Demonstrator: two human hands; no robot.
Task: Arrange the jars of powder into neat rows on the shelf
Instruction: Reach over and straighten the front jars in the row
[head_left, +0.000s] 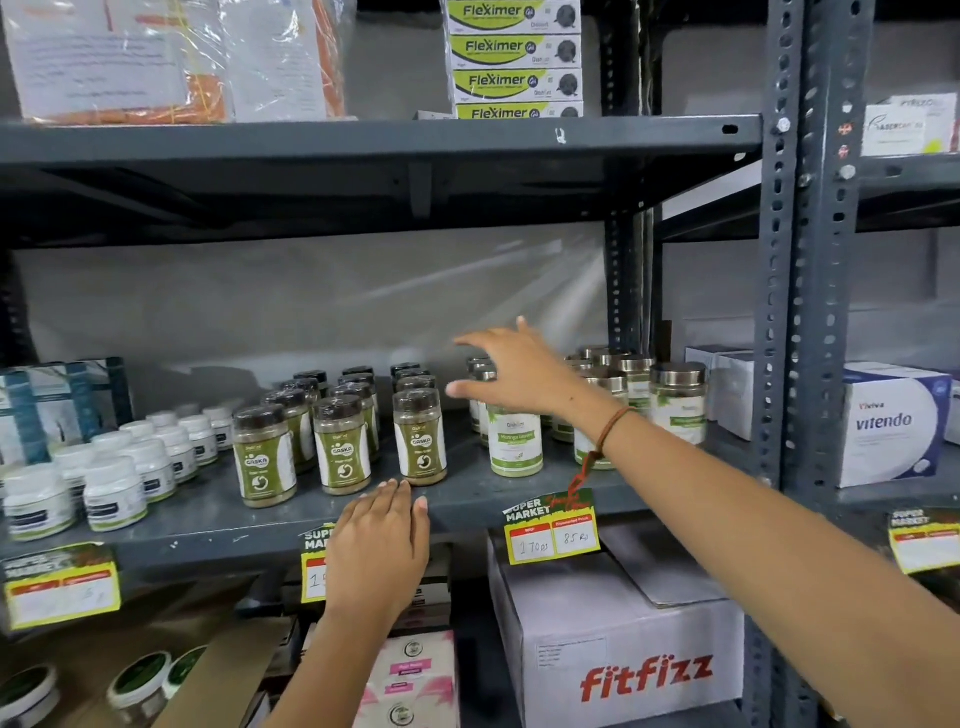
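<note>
Dark-lidded jars of green-brown powder (343, 447) stand in three rows on the grey middle shelf (218, 525); the right row's front jar (420, 439) stands a little apart. To their right are silver-lidded jars with white and green labels (516, 441), several more behind (675, 402). My left hand (382, 540) rests flat on the shelf's front edge, just below the front jar, holding nothing. My right hand (511, 366) hovers with fingers spread above the gap between the two jar groups, partly hiding the silver-lidded jars behind it.
White-lidded tubs (111, 491) fill the shelf's left part. Price tags (553, 532) hang on the front edge. A Fitfizz carton (623, 639) sits on the shelf below, Fleximer boxes (514, 57) on the shelf above. A steel upright (789, 364) bounds the right side, a Vitendo box (891, 423) beyond.
</note>
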